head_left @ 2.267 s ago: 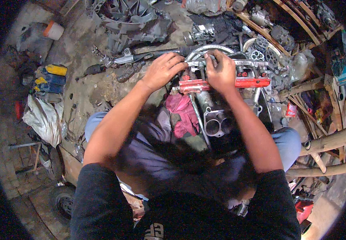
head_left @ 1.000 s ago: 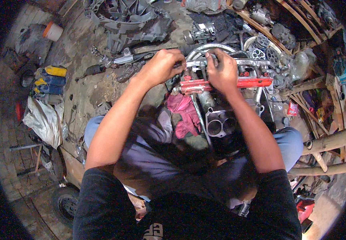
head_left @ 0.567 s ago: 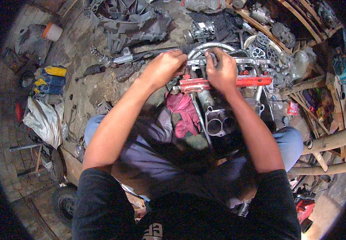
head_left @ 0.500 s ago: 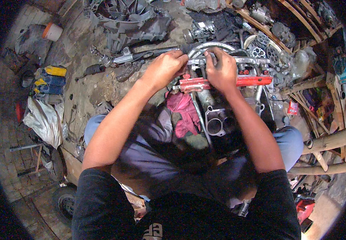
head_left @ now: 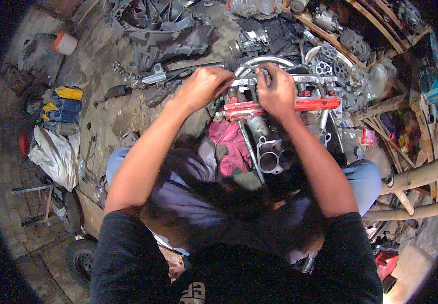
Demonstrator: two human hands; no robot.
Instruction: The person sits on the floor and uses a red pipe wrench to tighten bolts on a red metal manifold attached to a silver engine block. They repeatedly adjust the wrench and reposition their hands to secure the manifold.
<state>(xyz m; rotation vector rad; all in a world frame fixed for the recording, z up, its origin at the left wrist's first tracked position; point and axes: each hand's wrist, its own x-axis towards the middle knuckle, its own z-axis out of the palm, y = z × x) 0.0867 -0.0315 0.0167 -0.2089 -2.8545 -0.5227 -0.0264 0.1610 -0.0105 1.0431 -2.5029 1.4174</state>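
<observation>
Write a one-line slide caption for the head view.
Both hands, left hand and right hand, grip a metal engine part with a red rail amid scattered workshop parts.

The dirt floor (head_left: 107, 116) carries everything around me. Beyond my left hand (head_left: 205, 87) lies a grey engine casing (head_left: 160, 28), and just left of that hand a steel shaft (head_left: 148, 81) rests on the ground. Farther left of it sit a white cup (head_left: 66, 43), a blue-and-yellow can (head_left: 64, 101) and a crumpled white sack (head_left: 54, 157). Right of my right hand (head_left: 279, 92) wooden poles (head_left: 416, 177) lie among scattered metal parts (head_left: 340, 55).
</observation>
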